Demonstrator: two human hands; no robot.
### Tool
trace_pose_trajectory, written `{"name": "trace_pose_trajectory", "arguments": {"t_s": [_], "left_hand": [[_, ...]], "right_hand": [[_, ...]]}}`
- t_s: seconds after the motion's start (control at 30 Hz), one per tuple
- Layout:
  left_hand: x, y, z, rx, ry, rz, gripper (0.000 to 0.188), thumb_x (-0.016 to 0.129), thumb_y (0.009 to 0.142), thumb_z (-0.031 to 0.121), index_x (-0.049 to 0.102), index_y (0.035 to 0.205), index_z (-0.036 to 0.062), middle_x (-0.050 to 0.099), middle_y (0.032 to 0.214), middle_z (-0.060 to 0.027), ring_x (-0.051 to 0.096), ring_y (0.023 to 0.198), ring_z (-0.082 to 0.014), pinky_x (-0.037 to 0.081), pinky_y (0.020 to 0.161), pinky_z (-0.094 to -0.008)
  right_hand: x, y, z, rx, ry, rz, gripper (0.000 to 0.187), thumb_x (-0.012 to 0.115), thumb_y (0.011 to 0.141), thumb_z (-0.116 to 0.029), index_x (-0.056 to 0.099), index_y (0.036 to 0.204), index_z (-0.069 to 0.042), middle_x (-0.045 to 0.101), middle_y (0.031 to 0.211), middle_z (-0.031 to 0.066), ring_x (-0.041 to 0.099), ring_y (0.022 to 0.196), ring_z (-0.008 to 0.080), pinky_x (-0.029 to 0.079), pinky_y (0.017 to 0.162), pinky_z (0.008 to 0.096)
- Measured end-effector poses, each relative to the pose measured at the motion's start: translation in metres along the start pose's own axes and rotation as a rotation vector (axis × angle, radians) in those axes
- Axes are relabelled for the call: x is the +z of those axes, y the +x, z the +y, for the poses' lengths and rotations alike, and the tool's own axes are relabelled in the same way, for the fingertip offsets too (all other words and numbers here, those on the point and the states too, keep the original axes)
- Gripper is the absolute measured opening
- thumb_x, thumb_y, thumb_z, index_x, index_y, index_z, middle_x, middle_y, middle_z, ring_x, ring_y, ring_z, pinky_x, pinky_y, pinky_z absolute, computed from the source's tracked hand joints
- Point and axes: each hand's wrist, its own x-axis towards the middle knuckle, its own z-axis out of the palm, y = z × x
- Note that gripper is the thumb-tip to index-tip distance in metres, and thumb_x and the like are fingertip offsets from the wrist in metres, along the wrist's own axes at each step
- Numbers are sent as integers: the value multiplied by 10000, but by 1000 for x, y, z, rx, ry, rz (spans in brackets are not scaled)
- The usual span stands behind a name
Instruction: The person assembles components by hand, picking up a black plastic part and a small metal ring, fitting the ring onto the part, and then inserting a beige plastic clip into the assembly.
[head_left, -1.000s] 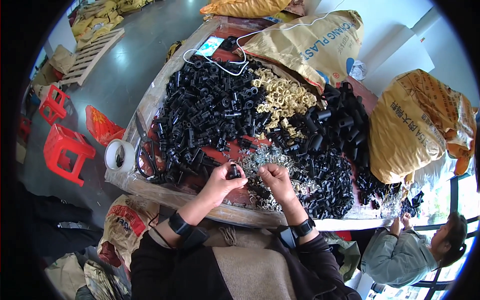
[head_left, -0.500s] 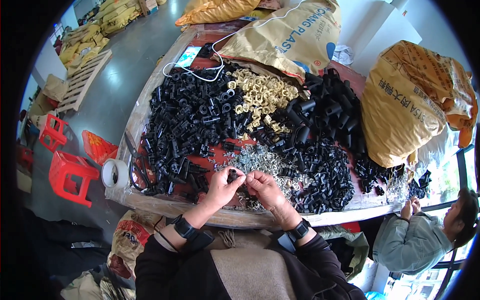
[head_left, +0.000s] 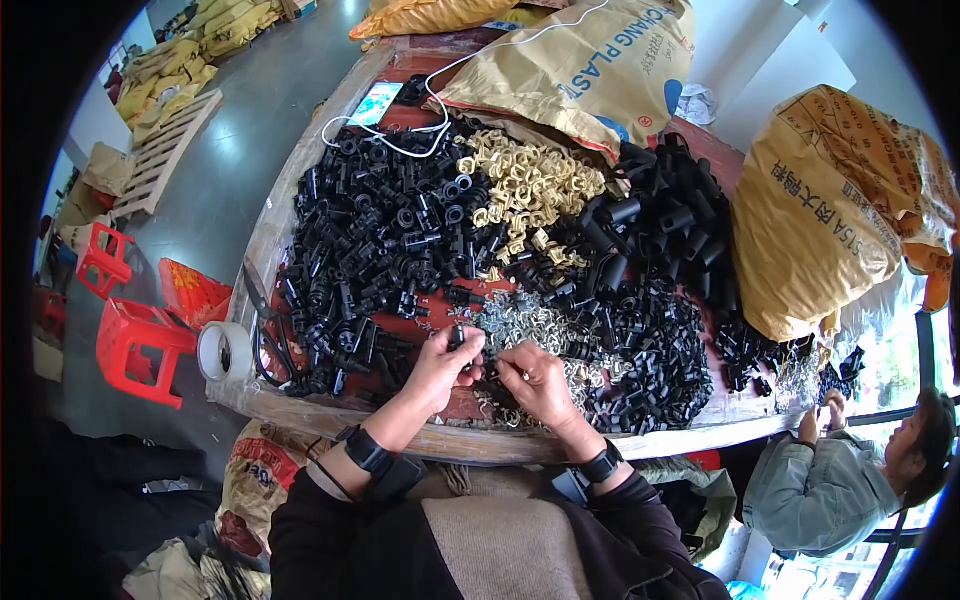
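Note:
My left hand (head_left: 436, 376) is closed round a small black plastic fitting (head_left: 459, 337), whose upper end shows above the fingers. Just to its right, my right hand (head_left: 542, 384) has its thumb and fingers pinched together; a small pale bit shows at the tips, too small to name. Both hands hover over the near edge of the table, apart from each other. Beyond them lies a heap of small silvery clips (head_left: 522, 320). Black plastic fittings (head_left: 372, 235) are piled at the left, and pale yellow clip-shaped parts (head_left: 535, 180) lie farther back.
Black tubes (head_left: 683, 215) and small black parts (head_left: 665, 365) cover the table's right side. Scissors (head_left: 262, 300) and a tape roll (head_left: 226, 350) are at the left edge. Sacks (head_left: 815, 220), a phone (head_left: 376, 104) and a white cable surround the piles. A co-worker (head_left: 830, 490) sits right.
My hands have drawn apart; the right has shifted right and slightly down. The black fitting now stands more upright in my left hand. The co-worker's hands have moved a little.

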Motion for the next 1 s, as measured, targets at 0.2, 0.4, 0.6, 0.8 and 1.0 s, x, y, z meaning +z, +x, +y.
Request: {"name": "trace_pose_trajectory", "arguments": {"t_s": [0.2,0.4,0.6,0.8,1.0], "left_hand": [[3,-10,1,-174,-368,-254,284,521,821,215,465,1076,103,537,748,1,486,551,-101,394,506,-193],[7,-28,-3,-93,-259,-297,234,470,848,241,491,1028,93,549,776,-16,507,591,-113,418,530,-208],[2,-38,-9,-90,-170,-405,223,440,862,244,509,973,63,552,801,-33,528,645,-116,444,569,-222],[9,-48,-6,-64,-90,-387,270,435,868,251,504,1005,29,550,800,-21,521,648,-88,447,573,-207],[9,-47,-12,-33,18,-424,280,433,871,224,483,1052,18,529,859,-19,502,733,-79,446,640,-214]], "right_hand": [[-7,-2,-10,-4,133,30,77,589,696,-4,579,772,-3,537,660,77,542,599,193,428,545,277],[-15,-13,-25,-68,103,20,89,606,681,1,578,765,-8,537,668,68,537,597,184,426,539,276],[-18,-20,-35,-238,-5,38,112,634,650,-6,578,745,-27,524,674,66,524,584,201,420,520,284],[-19,-21,-34,-260,-111,-27,122,641,619,-24,572,716,-49,498,645,61,515,574,222,416,506,292],[-19,-18,-33,-164,-147,-151,91,605,619,-63,517,639,-73,474,620,55,513,565,245,420,499,332]]}}
